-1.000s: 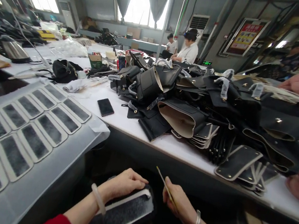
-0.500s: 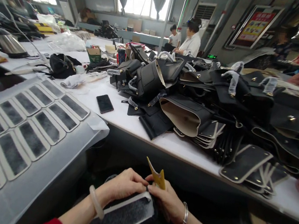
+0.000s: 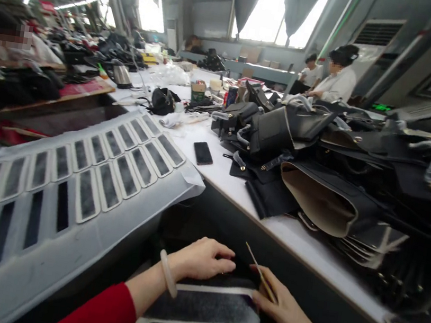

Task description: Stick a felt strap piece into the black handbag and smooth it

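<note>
Over the far edge of a dark panel with pale borders [image 3: 203, 308], my left hand [image 3: 201, 260] is open, thumb and fingers a little apart. Nothing shows in its fingers. My right hand [image 3: 287, 309] is closed round a flat yellow tool [image 3: 270, 289], seen nearly edge-on with its thin point upward. The right thumb is at the right end of the panel. What supports the panel is dark and hard to make out. To the left, rows of similar pale-edged dark panels [image 3: 107, 185] lie on a translucent sheet [image 3: 83, 250].
Black bag bodies [image 3: 276, 130] with wrapped handles are heaped on the white table to the right. An open bag body [image 3: 320, 197] lies near its front edge. A phone [image 3: 203, 153] rests farther back. Co-workers sit at the left [image 3: 27, 47] and at the back [image 3: 337, 77].
The view has swung left, showing more of the panel rows. My hands have moved apart; before, their fingers met at the panel's edge. The yellow tool has turned from broadside to edge-on.
</note>
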A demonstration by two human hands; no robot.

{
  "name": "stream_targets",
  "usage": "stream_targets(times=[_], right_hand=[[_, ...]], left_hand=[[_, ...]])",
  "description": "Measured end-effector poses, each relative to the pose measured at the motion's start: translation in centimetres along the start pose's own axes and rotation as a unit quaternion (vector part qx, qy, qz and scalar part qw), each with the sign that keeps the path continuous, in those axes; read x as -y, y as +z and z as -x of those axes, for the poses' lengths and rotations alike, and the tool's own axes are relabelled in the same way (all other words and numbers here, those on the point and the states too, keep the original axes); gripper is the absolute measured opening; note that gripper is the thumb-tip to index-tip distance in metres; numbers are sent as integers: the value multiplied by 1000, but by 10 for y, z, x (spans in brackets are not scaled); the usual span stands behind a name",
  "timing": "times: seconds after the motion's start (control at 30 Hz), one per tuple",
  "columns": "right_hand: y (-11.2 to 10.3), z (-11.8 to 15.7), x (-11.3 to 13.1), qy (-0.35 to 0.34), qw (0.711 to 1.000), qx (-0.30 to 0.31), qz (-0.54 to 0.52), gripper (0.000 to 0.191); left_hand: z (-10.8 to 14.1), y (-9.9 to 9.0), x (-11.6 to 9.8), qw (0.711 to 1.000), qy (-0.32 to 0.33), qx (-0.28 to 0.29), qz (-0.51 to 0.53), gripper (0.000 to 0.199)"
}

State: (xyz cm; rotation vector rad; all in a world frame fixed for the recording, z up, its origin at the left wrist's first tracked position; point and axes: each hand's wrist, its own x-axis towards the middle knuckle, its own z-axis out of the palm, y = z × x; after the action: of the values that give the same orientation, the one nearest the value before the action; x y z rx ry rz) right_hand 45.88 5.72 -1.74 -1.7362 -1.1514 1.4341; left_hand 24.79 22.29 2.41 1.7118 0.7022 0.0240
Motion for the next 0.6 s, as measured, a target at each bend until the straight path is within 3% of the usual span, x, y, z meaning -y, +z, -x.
stream_targets(times=[0.1,0.2,0.3,0.43,0.5,0.6], right_hand=[[-25,-2,8,-10,998,40,38,85],[-28,-16,22,0,982,20,189,58],[-2,-37,42,-35,923,4,384,55],[54,-65,75,-155,833,51,529,49],[78,-78,89,-200,798,78,564,45],[104,-99,102,-252,773,94,575,41]], left_hand=[[52,-31,31,989,-21,-129,67,48],[106,-30,68,962,-68,-220,150,61],[136,0,95,948,-76,-205,230,67],[142,35,109,916,-46,-234,322,61],[143,41,111,906,-48,-247,339,60],[145,40,112,903,-78,-246,343,61]])
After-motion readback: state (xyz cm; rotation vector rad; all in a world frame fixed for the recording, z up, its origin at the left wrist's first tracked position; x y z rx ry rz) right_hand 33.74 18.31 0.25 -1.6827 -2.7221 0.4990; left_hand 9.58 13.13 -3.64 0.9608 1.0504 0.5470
